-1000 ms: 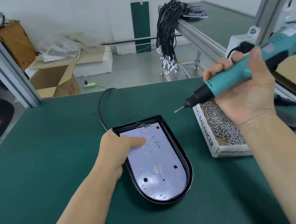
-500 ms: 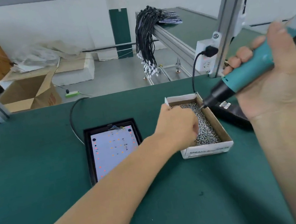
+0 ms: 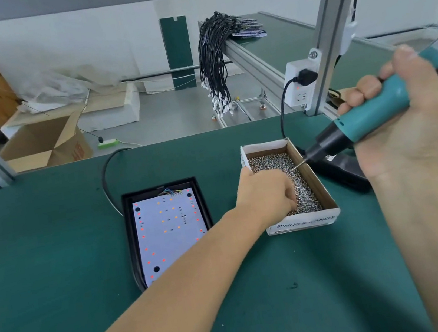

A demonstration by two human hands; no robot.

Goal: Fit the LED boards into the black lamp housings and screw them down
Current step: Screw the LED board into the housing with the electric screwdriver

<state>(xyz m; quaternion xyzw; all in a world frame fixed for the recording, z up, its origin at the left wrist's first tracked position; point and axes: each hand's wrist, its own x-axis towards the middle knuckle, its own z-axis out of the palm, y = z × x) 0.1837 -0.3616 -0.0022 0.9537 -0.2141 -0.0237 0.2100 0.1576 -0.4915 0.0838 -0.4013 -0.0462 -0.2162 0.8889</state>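
On the green desk, the black lamp housing lay flat to the left of the cardboard screw box. The white LED board sat inside the housing, its coloured wires bunched at the far edge; the near end was covered by the left forearm. A black cable ran from the housing's far left corner toward the back of the desk.

The left hand had crossed over the housing and reached into the screw box, fingers curled down among the loose screws. Whether that grip had closed on a screw could not be told. It was well clear of the LED board.

Right of the box, the right hand was wrapped firmly round a teal electric screwdriver, held above the desk with its bit angled down over the box's far right wall. A black object lay on the desk just beyond the box, beneath the tool.

Behind the box, a wall socket with a black plug hung on the aluminium upright.
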